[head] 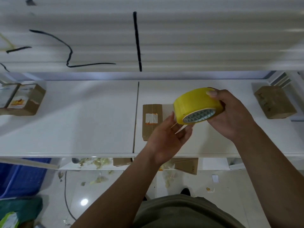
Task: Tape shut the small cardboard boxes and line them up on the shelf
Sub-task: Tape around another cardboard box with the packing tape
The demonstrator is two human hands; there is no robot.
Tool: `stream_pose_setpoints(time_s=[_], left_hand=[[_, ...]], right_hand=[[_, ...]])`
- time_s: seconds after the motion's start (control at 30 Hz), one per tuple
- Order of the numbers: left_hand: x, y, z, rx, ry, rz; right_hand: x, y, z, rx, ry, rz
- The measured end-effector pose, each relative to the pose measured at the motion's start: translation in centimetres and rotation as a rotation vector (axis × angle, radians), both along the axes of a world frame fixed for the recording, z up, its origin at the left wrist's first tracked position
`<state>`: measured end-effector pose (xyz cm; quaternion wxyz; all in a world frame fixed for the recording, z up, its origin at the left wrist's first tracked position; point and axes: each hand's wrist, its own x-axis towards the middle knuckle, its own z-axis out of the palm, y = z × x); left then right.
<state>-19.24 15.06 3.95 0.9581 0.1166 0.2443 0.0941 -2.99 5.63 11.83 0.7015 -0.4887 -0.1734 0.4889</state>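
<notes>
Your right hand [230, 116] grips the tape [195, 104], a fat yellow roll of glossy film on a card core printed with small triangles. The thumb lies over the top of the roll and the fingers are curled under it. Your left hand [166, 139] comes up from below with its thumb against the roll's side. Its fingertips pinch a thin, clear strip that runs off the roll's lower edge. Both hands hover above the shelf [82, 122], a smooth white board with a dark seam down its middle. The middle box [150, 129] lies flat on the shelf just right of that seam, partly hidden behind your left hand. It is plain brown cardboard with a white label [151, 118] stuck on its top. The left box [30, 100] stands near the shelf's far left and shows shiny tape across its face. The right box [274, 102] sits well apart at the far right, matte and bare. Behind the shelf rises a ribbed white wall [197, 38] with black scrawls. Below the shelf's front edge lie crumpled yellowish scraps [95, 162], and a blue bin [21, 176] stands at lower left.
</notes>
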Motion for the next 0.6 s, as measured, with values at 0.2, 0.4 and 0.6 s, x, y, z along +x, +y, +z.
stream_pose_setpoints(time_s=[0.2, 0.4, 0.6], left_hand=[[-1.2, 0.3, -0.2, 0.195, 0.091, 0.063], [-2.6, 0.4, -0.6, 0.479, 0.405, 0.264], [-6.6, 8.1, -0.5, 1.008, 0.738, 0.366]], right_hand=[[0.7, -0.7, -0.5, -0.043, 0.077, -0.098], [0.3, -0.6, -2.0, -0.018, -0.066, -0.030], [2.8, -0.1, -4.4, -0.711, -1.171, -0.064]])
